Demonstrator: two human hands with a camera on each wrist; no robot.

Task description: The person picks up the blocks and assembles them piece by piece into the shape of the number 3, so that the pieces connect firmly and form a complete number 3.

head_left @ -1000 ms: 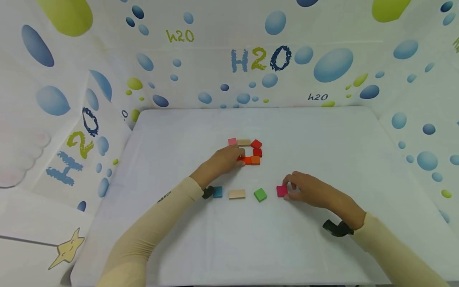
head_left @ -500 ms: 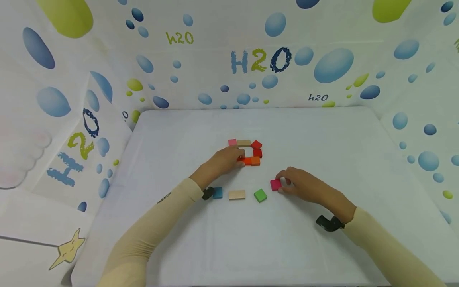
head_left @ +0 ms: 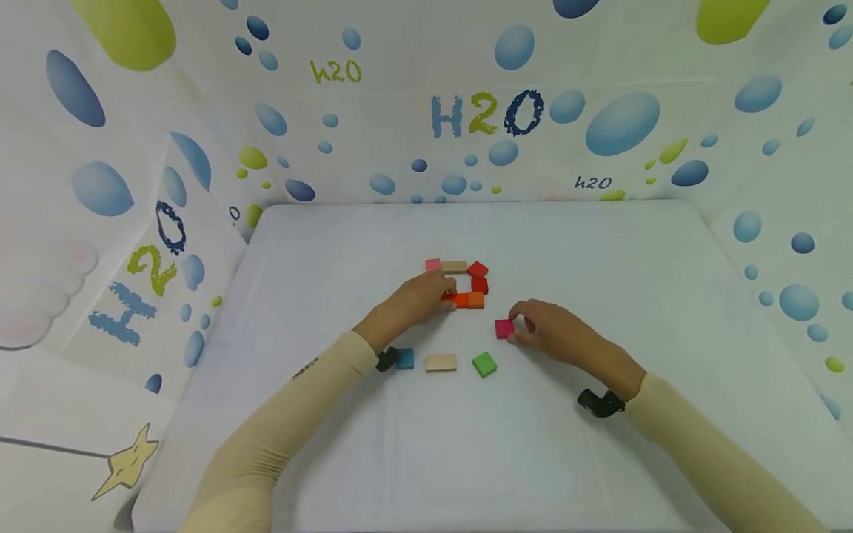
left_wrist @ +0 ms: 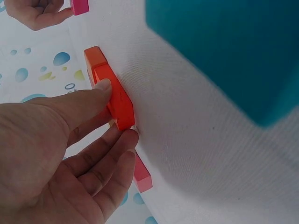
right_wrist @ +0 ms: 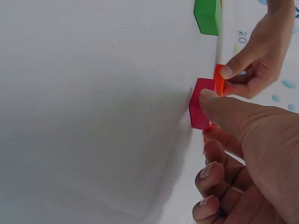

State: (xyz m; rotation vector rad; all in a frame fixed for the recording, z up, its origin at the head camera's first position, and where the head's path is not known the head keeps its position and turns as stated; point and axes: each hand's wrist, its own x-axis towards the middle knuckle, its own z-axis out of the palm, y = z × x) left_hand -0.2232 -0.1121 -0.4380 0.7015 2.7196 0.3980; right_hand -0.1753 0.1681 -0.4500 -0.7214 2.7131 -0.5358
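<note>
My left hand (head_left: 423,297) pinches a flat orange-red block (left_wrist: 120,105), thumb on its near side and curled fingers around its end. That block lies against an orange block (head_left: 475,300), part of a ring on the white table. Round the ring are a red block (head_left: 479,286), a red pentagon (head_left: 477,269), a plain wooden block (head_left: 455,266) and a pink block (head_left: 433,265); the left hand hides its left side. To the right and nearer, my right hand (head_left: 556,337) holds a magenta block (right_wrist: 201,107) between thumb and fingers.
Nearer on the table (head_left: 400,459) lie a blue block (head_left: 405,358), a pale wooden block (head_left: 441,362) and a tilted green block (head_left: 484,363) in a loose row. The left wrist passes close by the blue one. A printed curtain (head_left: 386,133) stands behind the table.
My right hand has brought the magenta block away from the front row, leftward and farther back towards the ring. The left hand stays at the orange-red block.
</note>
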